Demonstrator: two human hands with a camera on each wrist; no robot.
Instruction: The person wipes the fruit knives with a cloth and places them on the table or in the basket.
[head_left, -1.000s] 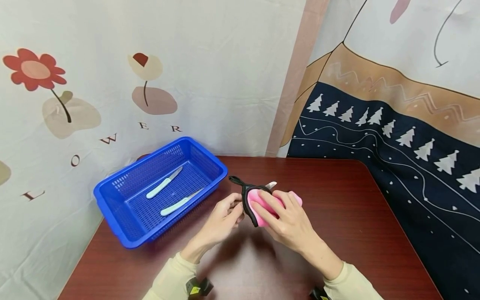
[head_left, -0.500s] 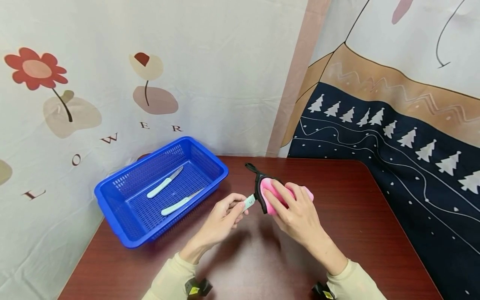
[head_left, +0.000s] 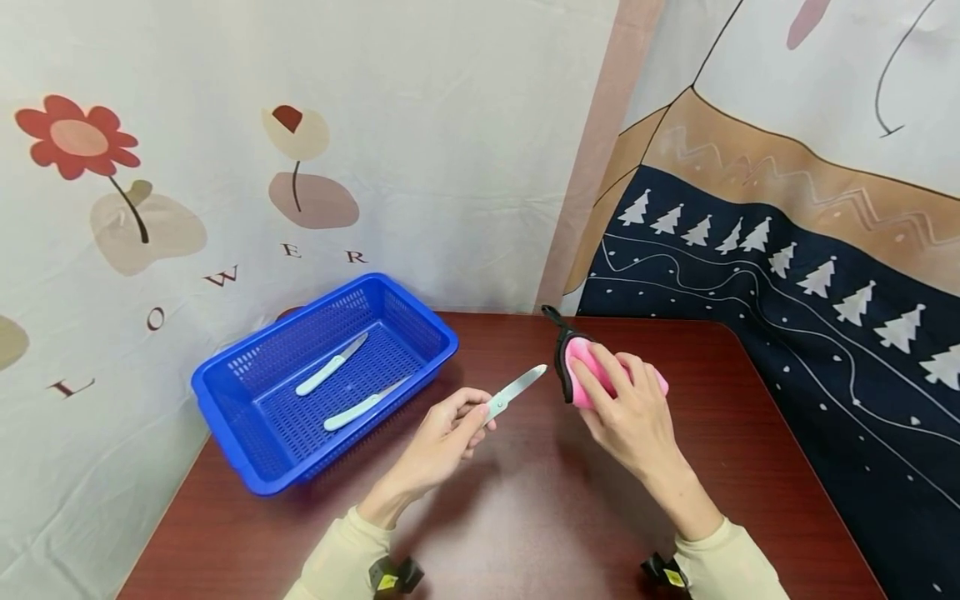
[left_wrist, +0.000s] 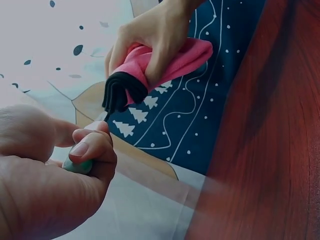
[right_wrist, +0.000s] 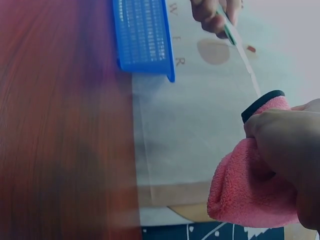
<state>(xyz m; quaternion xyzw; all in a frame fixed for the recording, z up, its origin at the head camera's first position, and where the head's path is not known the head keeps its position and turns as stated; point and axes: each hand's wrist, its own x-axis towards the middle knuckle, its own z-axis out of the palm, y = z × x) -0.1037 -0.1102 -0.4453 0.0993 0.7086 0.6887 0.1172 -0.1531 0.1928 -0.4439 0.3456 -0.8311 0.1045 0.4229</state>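
Note:
My left hand (head_left: pixel 442 437) grips a small knife (head_left: pixel 517 392) by its pale mint handle, the blade pointing up and to the right. Folded in my right hand (head_left: pixel 637 417) is a pink cloth (head_left: pixel 582 358) with a black border and a black hanging loop. The knife tip lies just short of the cloth's black edge in the head view. In the left wrist view, the handle's mint end (left_wrist: pixel 77 165) shows under my curled fingers. The right wrist view shows the blade (right_wrist: pixel 248 67) bare, reaching toward the folded cloth (right_wrist: pixel 250 195).
To the left, a blue perforated basket (head_left: pixel 247 475) sits on the reddish-brown table (head_left: pixel 750 467). Inside it lie two pale-handled knives, one farther back (head_left: pixel 330 365) and one nearer (head_left: pixel 363 407). A printed curtain (head_left: pixel 450 150) hangs behind the table.
My right hand has drawn the cloth rightward and slightly up, off the knife. The blade, earlier mostly covered, is now exposed. My left hand has stayed nearly still.

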